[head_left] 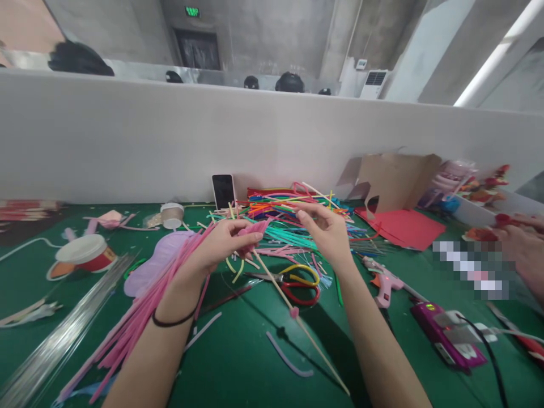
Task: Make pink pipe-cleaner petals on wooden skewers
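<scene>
My left hand (232, 241) is closed round a pink fuzzy bundle (258, 228), which looks like pipe cleaners, at the top of a thin wooden stick (274, 283). The stick slants down to the right, with a small pink knob (294, 312) partway along it. To the right of the bundle, my right hand (325, 229) is raised with thumb and forefinger drawn together; what is between them, if anything, I cannot make out. Scissors (300, 283) with yellow and red handles lie below the hands. Long pink pipe cleaners (140, 328) lie under and beside my left forearm.
A pile of coloured pipe cleaners (272, 201) and a phone (223, 191) are at the back. Paper cups (91, 253) stand left; a pink glue gun (386, 283) and purple power strip (446, 337) lie right. Another person's hand (522, 249) is at far right.
</scene>
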A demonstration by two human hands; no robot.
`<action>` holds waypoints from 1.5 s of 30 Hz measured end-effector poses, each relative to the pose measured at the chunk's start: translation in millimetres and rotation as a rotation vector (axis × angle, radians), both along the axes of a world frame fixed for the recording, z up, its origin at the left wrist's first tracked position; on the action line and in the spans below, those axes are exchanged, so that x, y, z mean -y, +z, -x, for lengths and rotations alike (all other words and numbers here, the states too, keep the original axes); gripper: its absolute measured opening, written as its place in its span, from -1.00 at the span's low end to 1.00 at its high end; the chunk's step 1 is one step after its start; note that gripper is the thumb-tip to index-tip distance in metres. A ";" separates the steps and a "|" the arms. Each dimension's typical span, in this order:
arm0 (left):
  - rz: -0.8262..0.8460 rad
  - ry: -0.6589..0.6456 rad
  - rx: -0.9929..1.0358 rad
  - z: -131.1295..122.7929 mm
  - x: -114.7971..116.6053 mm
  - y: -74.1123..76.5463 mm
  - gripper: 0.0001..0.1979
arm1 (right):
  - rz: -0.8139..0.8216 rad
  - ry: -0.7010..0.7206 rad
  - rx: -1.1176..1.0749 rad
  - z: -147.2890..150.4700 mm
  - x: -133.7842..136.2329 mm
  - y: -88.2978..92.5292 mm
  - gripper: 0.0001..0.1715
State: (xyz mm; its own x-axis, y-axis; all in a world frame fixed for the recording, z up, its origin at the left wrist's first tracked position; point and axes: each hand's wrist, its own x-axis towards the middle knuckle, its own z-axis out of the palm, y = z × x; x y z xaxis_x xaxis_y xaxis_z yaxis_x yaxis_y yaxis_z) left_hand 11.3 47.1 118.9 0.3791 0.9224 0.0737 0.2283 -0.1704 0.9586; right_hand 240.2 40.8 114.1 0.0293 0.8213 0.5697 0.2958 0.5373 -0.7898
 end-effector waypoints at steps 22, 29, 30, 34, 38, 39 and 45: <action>-0.288 0.049 -0.130 -18.2 25.4 19.2 -0.75 | -0.195 -0.029 0.392 27.4 31.4 19.7 -0.84; -0.254 0.017 -0.141 -19.5 27.1 20.2 -0.78 | -0.184 0.077 0.428 24.0 30.2 23.5 -0.89; -0.251 0.019 -0.144 -19.8 27.3 20.4 -0.78 | -0.175 0.087 0.433 23.5 29.9 23.9 -0.89; -0.231 0.011 -0.149 -20.6 28.0 20.3 -0.76 | -0.118 0.116 0.423 22.1 30.2 26.0 -0.91; -0.158 -0.055 -0.161 -19.0 26.7 19.6 -0.74 | -0.013 0.153 0.399 19.2 30.5 26.4 -0.88; -0.133 -0.075 -0.168 -18.0 25.9 19.5 -0.74 | 0.015 0.165 0.391 18.0 29.8 25.6 -0.88; -0.019 -0.094 -0.134 -11.5 21.2 20.3 -0.75 | 0.115 0.184 0.307 11.4 19.1 15.8 -0.86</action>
